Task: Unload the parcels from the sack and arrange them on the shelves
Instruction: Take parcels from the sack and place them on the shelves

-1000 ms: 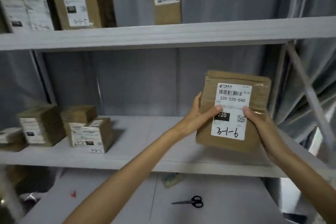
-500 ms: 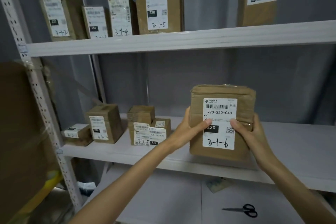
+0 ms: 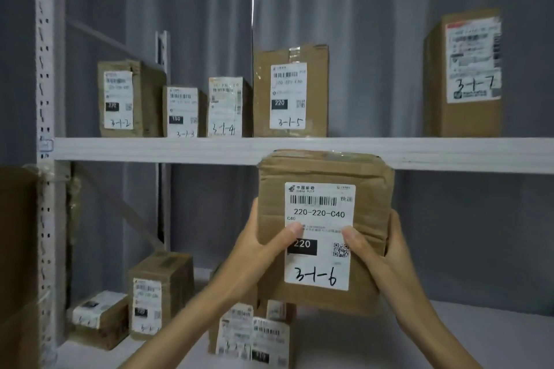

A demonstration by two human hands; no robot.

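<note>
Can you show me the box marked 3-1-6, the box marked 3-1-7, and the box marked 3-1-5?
box marked 3-1-6 [image 3: 320,237]: head view, its label.
box marked 3-1-7 [image 3: 472,63]: head view, its label.
box marked 3-1-5 [image 3: 288,96]: head view, its label.

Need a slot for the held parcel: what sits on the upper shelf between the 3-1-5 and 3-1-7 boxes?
Head view: nothing. The upper shelf is bare between the 3-1-5 box and the 3-1-7 box, with only grey curtain behind.
</note>
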